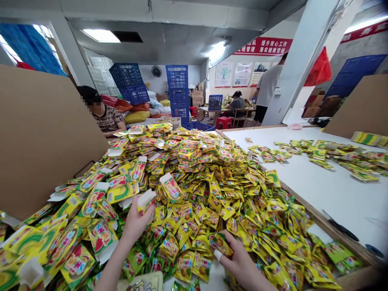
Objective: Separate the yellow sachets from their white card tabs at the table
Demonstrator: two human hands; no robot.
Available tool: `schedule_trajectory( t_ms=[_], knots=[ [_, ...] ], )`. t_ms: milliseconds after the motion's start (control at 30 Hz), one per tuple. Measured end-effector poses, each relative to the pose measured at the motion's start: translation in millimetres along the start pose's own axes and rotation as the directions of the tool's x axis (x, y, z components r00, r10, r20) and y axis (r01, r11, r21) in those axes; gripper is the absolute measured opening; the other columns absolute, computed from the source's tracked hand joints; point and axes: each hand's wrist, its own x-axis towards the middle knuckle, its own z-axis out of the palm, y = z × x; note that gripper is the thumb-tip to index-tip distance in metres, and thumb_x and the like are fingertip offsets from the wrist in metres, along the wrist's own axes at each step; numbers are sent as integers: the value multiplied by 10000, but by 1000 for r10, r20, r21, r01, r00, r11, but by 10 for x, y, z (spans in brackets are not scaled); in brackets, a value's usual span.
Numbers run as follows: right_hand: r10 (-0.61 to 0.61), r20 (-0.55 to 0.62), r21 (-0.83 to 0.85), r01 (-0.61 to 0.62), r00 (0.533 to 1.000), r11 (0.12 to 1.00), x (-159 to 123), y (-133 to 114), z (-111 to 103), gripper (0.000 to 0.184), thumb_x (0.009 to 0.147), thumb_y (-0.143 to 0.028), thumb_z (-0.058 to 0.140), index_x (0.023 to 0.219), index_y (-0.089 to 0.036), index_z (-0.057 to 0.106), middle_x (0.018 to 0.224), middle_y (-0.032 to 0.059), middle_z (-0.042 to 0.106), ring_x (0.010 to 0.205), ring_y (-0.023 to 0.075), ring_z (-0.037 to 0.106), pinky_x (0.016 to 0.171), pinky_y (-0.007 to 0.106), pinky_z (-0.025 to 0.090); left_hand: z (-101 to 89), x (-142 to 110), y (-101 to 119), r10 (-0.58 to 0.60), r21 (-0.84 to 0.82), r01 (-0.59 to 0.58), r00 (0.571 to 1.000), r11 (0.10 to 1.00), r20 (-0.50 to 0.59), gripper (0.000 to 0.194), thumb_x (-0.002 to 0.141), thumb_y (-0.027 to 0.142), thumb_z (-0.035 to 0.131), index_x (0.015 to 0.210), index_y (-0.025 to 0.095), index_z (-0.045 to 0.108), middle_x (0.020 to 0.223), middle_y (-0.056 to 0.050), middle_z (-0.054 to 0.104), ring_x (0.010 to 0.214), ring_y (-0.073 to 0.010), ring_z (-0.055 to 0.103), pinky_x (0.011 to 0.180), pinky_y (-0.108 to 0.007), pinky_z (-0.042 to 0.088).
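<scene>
- The left hand (136,224) and right hand (241,260) are apart, each closed on its own packet.
- The left hand holds a yellow sachet (146,203) with a white card tab, just above the heap.
- The right hand pinches a second yellow sachet (220,243) on the heap's near side; white tape (218,255) wraps one finger.
- A large heap of yellow sachets (188,194) covers the surface (327,194) up to its wooden right edge.
- Loose sachets (327,155) lie scattered across the surface further right.
- A brown cardboard divider (39,133) stands along the left side.
- Farther off, a seated co-worker (106,115) is beside stacked blue plastic crates (178,91).
</scene>
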Motion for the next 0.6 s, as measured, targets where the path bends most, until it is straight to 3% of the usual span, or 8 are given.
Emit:
schedule_trajectory(
  t_ms=[100, 167, 200, 267, 367, 467, 600],
  knots=[
    [144, -10, 336, -132, 990, 932, 3, -61, 62, 474, 762, -390, 554, 1174, -183, 443, 1067, 99, 607, 703, 181, 634, 602, 291, 519, 113, -395, 61, -107, -207, 139, 982, 968, 158, 329, 801, 436, 413, 927, 164, 547, 893, -94, 688, 840, -224, 657, 717, -320, 520],
    [171, 44, 442, -173, 984, 880, -12, -109, 150, 513, 753, -416, 552, 1192, -202, 396, 960, 58, 622, 550, 136, 597, 500, 269, 498, 321, -682, 113, -195, -413, 355, 904, 839, 381, 368, 761, 460, 459, 892, 142, 589, 812, -98, 709, 782, -238, 673, 734, -347, 524],
    [142, 64, 451, -156, 988, 879, -26, -137, 197, 498, 752, -398, 551, 1185, -210, 390, 910, 36, 625, 556, 135, 600, 509, 264, 502, 449, -817, 142, -222, -435, 421, 871, 796, 438, 408, 728, 480, 502, 909, 129, 602, 803, -104, 714, 784, -249, 674, 759, -363, 520],
    [25, 61, 360, -46, 998, 932, -62, -190, 283, 444, 727, -299, 564, 1142, -213, 430, 890, 32, 639, 746, 179, 640, 655, 289, 526, 701, -1046, 204, -258, -393, 431, 870, 812, 420, 488, 678, 503, 570, 965, 110, 608, 914, -144, 708, 902, -283, 651, 858, -392, 480],
    [-106, 16, 56, 105, 994, 993, -108, -235, 389, 486, 645, -153, 549, 1126, -191, 496, 1061, 97, 639, 1013, 239, 589, 875, 339, 469, 960, -1251, 289, -249, -306, 325, 933, 895, 261, 608, 652, 496, 625, 1122, 123, 530, 1135, -160, 624, 1119, -299, 541, 981, -393, 393],
    [-194, -40, -86, 190, 980, 978, -123, -238, 464, 506, 640, -130, 508, 1145, -168, 505, 1074, 119, 637, 987, 241, 609, 856, 321, 483, 1049, -1315, 335, -227, -298, 273, 957, 915, 178, 609, 697, 481, 588, 1177, 124, 472, 1245, -167, 539, 1221, -290, 447, 1034, -391, 335],
    [-321, -138, -86, 311, 937, 946, -114, -203, 514, 427, 677, -125, 491, 1097, -193, 519, 993, 80, 651, 864, 197, 643, 755, 256, 523, 1051, -1297, 332, -281, -443, 362, 929, 820, 239, 578, 753, 520, 501, 1147, 98, 503, 1225, -183, 559, 1221, -283, 455, 1046, -367, 327]
  ],
)
